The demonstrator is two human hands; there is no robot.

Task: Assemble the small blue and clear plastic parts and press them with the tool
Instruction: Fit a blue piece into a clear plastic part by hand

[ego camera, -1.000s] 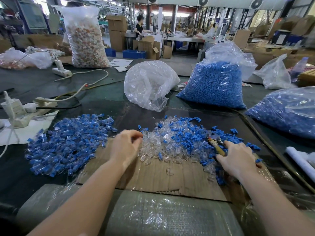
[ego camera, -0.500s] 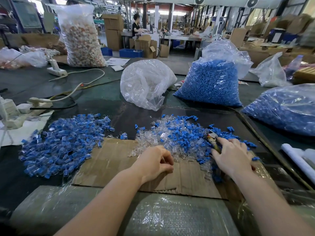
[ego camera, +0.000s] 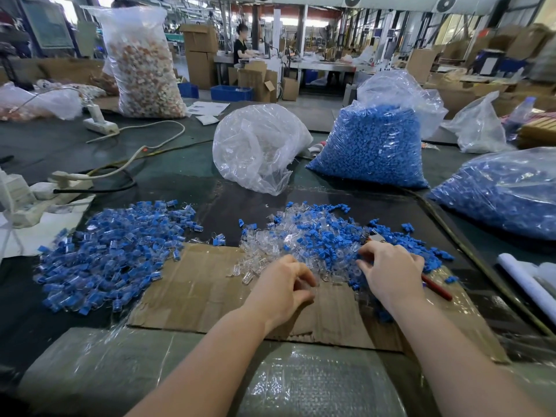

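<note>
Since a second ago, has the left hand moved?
Yes. The left hand has come toward the person and to the right, from the cardboard sheet's far edge beside the finished pile to the near edge of the mixed pile.

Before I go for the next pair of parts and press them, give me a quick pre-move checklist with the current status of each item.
1. Loose parts within reach: ok. The mixed pile of clear and blue pieces lies under both hands.
2. Left hand holds a clear part: cannot tell; fingers are curled at the pile's near edge, the content is blurred.
3. Right hand has a blue piece: cannot tell; its fingertips are in the pile.
4. Pressing tool at hand: ok; its red handle sticks out beneath the right hand.
5. Bare working space on the cardboard: ok.
6. Finished pile kept apart at left: ok.
</note>
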